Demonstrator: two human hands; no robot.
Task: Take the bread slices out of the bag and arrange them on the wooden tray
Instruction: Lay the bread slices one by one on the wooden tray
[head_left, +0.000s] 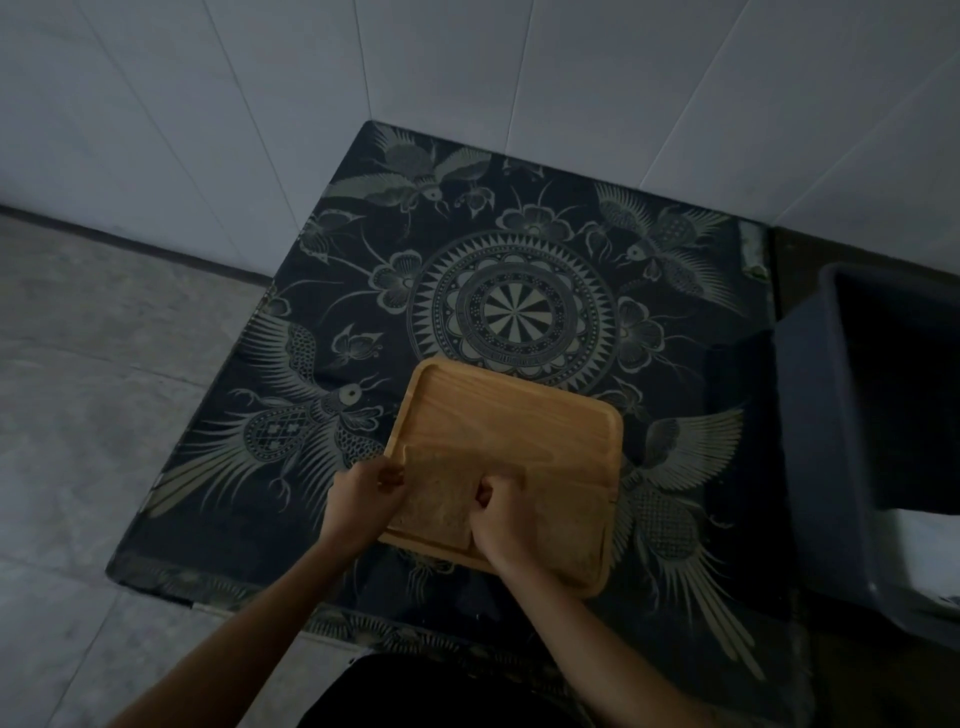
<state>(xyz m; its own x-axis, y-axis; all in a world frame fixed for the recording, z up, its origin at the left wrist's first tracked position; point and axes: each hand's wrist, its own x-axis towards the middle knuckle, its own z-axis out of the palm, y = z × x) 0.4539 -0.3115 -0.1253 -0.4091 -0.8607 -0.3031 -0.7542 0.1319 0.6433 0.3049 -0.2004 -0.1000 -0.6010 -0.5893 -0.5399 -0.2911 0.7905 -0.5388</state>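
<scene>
A single head-worn wide-angle camera is looking steeply down and forward from above the person, whose two bare forearms are entering from the bottom edge. The left hand (363, 493) and right hand (501, 519) are sitting low of centre, fairly near the lens, over the rounded-corner light wooden tray (519, 415). Beyond the hands, the dark cloth printed with pale birds and a mandala (519, 306) is filling the middle; farther still, the white tiled wall (467, 67) is bending with the lens. Right of the hands, a dark plastic bin (831, 415) is cut by the frame edge. No second view is sharing this scene.
</scene>
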